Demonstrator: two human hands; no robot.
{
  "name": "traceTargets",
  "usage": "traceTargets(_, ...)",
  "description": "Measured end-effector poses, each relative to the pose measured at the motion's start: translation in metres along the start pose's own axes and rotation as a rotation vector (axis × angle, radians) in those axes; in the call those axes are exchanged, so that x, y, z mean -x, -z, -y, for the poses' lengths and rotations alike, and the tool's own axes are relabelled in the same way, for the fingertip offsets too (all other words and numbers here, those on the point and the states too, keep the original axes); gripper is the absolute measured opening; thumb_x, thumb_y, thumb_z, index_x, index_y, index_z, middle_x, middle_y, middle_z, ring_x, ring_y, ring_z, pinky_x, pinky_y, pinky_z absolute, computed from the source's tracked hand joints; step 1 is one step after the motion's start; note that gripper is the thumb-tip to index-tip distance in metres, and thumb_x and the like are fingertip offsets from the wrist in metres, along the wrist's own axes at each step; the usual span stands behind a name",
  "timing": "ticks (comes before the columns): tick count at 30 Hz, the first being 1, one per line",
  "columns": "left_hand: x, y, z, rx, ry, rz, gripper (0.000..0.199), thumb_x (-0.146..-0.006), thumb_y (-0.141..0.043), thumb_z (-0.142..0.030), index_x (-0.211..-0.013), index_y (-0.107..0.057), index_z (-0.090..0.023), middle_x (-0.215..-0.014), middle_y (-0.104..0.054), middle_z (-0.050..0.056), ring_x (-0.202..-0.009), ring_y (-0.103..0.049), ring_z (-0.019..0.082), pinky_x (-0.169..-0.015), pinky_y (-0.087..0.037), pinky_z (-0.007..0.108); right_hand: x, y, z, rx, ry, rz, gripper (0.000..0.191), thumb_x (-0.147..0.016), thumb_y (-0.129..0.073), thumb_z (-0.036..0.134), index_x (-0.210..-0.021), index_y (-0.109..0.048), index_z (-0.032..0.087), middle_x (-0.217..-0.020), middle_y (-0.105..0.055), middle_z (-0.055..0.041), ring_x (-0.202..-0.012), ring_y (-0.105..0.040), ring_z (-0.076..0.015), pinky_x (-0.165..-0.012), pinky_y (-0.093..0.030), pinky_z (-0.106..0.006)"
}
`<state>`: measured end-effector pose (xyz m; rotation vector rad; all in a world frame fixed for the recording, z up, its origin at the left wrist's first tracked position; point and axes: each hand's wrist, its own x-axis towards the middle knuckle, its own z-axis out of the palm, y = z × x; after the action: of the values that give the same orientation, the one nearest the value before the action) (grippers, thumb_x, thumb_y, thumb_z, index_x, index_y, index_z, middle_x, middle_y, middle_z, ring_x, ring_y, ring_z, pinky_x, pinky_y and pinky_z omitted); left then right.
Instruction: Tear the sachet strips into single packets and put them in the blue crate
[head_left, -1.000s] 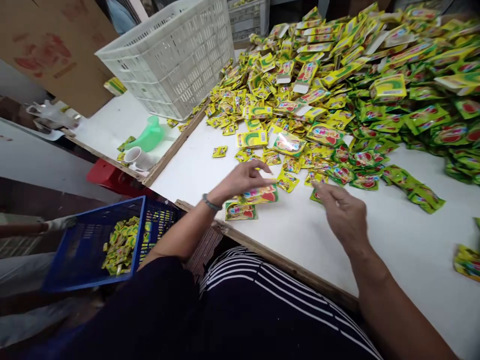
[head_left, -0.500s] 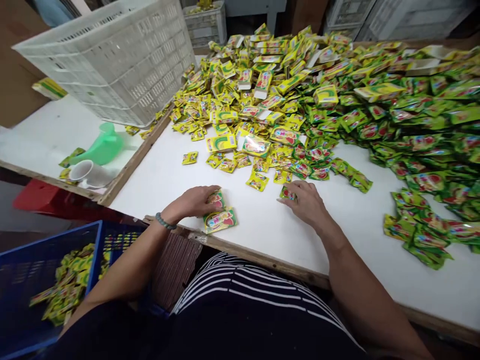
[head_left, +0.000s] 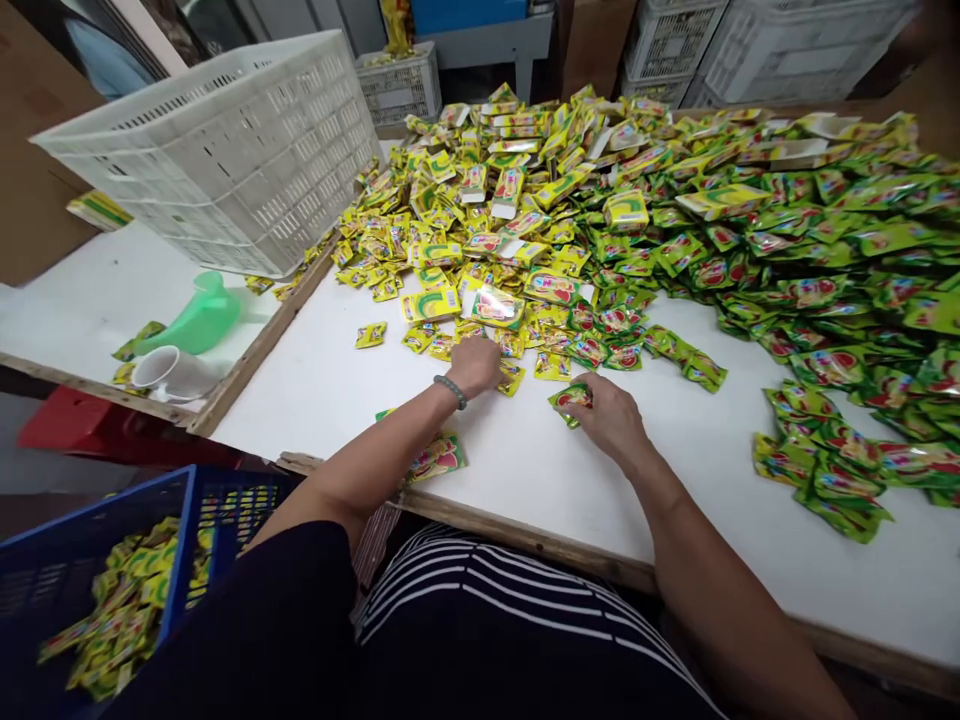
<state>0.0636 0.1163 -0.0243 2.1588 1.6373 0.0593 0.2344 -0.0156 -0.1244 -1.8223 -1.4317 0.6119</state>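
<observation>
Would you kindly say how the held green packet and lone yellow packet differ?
The green packet shows green and red, the yellow packet mostly yellow. The green packet is held in the right hand; the yellow packet lies loose on the table. Both are printed.

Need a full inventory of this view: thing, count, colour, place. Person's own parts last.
Work table: 1, white, wood edging, centre
Side table: 1, white, left
Green packets: uncountable, green, mainly right of pile
Yellow packets: uncountable, yellow, mainly left of pile
Small boxes: many, mostly yellow, on pile; some near left forearm
Plastic crates: at least four, off-white, left and back
Blue crate: at least one, blue, lower left, holding packets
Scoop: 1, green, side table
Mug: 1, white, beside scoop
Red object: 1, red, below side table
Bracelet: 1, grey-green, left wrist
Top: 1, dark, white stripes, bottom
Left grip: 1, at yellow packets, fingers hidden
Right grip: 1, pinching green packet
</observation>
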Motion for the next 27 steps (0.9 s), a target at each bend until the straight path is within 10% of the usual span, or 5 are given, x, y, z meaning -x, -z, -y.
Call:
traceTargets(13,0.009,-0.014,-0.03,-0.105,-0.185,0.194,0.031,-0.055,-0.082,-0.02,-0.064,-0.053,-0.019,-0.059,-0.049,-0.002,-0.063,-0.049,0.016,-0.057,-0.03,0.026,-0.02,0.033,-0.019,-0.433,-0.268,-0.101,0.052,-0.063,-0.073,0.06,-0.091,-0.068,0.017,-0.082,-0.066,-0.0059,-0.075,-0.06,-0.0212,-0.067,-0.05,-0.035)
traceTargets(20,0.027,-0.028,-0.033,0.722,0.027,0.354,0.044,-0.058,-0.084,-0.031,-0.063,-0.042,-0.018,-0.056,-0.039,-0.008,-0.055,-0.048,0.007,-0.056,-0.038,0.022,-0.016,0.032,-0.012,-0.68,-0.137,-0.034,0.034,-0.069,-0.075,0.051,-0.082,-0.07,0.019,-0.071,-0.064,0.0,-0.067,-0.055,-0.0161,-0.063,-0.046,-0.029)
traceTargets(27,0.041,-0.039,-0.033,0.985,0.097,0.386,0.031,-0.052,-0.082,-0.02,-0.07,-0.057,-0.013,-0.058,-0.055,-0.006,-0.053,-0.052,0.006,-0.055,-0.041,0.02,-0.008,0.022,0.018,-0.907,-0.19,0.015,0.037,-0.066,-0.078,0.051,-0.084,-0.069,0.02,-0.078,-0.07,-0.0027,-0.072,-0.063,-0.0195,-0.068,-0.053,-0.033)
